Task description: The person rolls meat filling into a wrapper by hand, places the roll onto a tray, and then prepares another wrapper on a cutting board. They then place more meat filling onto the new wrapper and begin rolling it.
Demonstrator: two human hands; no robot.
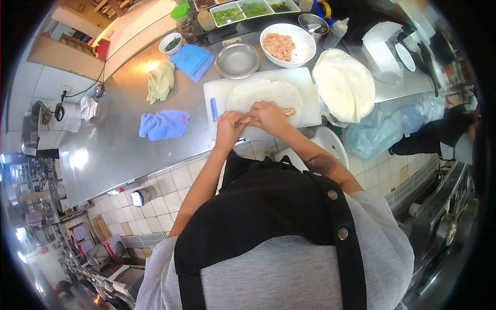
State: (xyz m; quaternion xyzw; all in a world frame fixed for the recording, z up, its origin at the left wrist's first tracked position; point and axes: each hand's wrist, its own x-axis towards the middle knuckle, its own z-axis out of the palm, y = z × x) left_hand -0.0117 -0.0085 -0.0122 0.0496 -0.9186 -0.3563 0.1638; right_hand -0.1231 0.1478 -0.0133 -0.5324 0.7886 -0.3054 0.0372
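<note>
A round, thin, pale wrapper sheet [266,93] lies on a white cutting board [312,98] with a blue-marked handle slot. Along its near edge runs a strip of raw minced meat [289,111], partly covered by my fingers. My left hand [231,125] pinches at the strip's left end. Close beside it, my right hand [267,117] is bent over the strip with its fingertips on the meat. Whether the wrapper's edge is also between my fingers is hidden. Beyond the board stands a white bowl of minced meat [279,46].
A stack of round wrapper sheets [343,85] sits right of the board, near a metal bowl [237,61]. Blue cloths [165,125] and a beige cloth [161,81] lie left. Containers of chopped greens [228,15] line the back. Another person's dark clothing [429,134] shows at right.
</note>
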